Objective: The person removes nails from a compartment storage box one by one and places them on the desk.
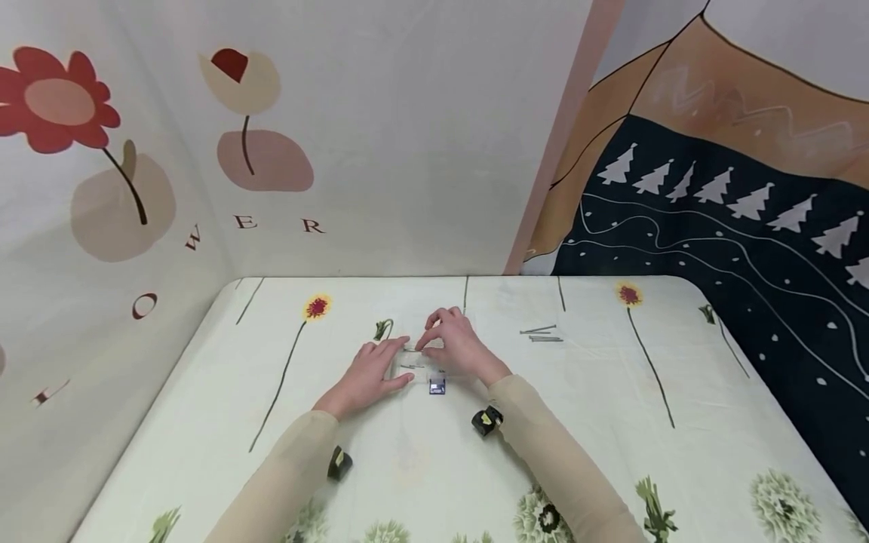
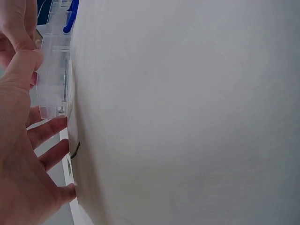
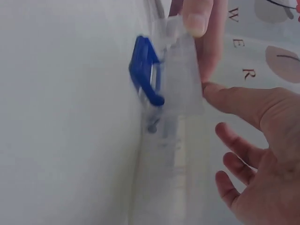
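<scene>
A small clear plastic box (image 1: 419,375) with a blue latch (image 3: 139,65) stands mid-table, several thin nails (image 1: 411,367) inside. My left hand (image 1: 370,375) holds its left end, thumb at the near side and fingers at the far side. In the left wrist view the left thumb (image 2: 28,61) lies against the clear wall. Over the box's far part, my right hand (image 1: 456,343) pinches a thin nail (image 1: 410,350) between thumb and index finger. Its other fingers (image 3: 229,140) hang loosely bent in the right wrist view, where the nail is hidden.
Several loose nails (image 1: 543,334) lie on the flower-print tablecloth (image 1: 584,422), to the right of the hands. Each wrist wears a small black camera. A printed curtain (image 1: 407,151) rises behind the table's far edge, and a dark tree-print cloth (image 1: 720,226) hangs at the right.
</scene>
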Demonstrator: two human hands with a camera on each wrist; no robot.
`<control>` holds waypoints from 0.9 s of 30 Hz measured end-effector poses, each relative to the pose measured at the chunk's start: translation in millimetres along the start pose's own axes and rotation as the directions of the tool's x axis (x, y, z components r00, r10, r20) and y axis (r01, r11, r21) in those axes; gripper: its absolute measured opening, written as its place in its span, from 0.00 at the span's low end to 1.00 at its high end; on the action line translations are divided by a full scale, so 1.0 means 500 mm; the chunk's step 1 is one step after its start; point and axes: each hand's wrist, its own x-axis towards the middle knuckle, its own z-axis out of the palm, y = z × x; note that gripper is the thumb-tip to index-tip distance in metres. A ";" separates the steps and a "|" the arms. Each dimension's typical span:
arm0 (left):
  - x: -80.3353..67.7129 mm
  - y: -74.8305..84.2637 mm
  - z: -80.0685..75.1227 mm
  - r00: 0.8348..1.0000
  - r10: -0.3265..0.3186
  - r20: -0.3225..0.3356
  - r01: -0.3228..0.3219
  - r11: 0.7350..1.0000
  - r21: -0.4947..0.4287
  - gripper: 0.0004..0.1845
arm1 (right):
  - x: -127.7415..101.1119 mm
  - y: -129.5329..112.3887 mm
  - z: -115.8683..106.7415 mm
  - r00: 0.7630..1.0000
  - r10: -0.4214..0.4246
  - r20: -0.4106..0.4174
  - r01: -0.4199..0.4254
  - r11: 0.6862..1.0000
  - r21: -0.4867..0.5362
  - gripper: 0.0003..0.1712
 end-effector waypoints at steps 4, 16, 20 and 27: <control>0.001 -0.002 0.003 1.000 0.006 0.000 -0.006 1.000 0.000 0.38 | 0.019 0.013 0.004 0.999 -0.003 0.036 0.002 1.000 0.012 0.03; 0.000 0.003 0.001 1.000 0.007 0.007 -0.007 1.000 0.004 0.38 | 0.038 0.044 0.014 0.991 -0.056 0.119 0.047 0.995 0.083 0.03; 0.000 0.001 0.001 1.000 0.001 0.016 -0.001 1.000 0.006 0.38 | 0.040 0.047 0.014 0.988 -0.074 0.137 0.064 0.995 0.079 0.03; 0.000 0.000 -0.002 1.000 0.006 0.008 -0.007 1.000 0.001 0.38 | 0.050 0.045 0.012 0.985 -0.087 0.149 0.087 0.996 0.006 0.03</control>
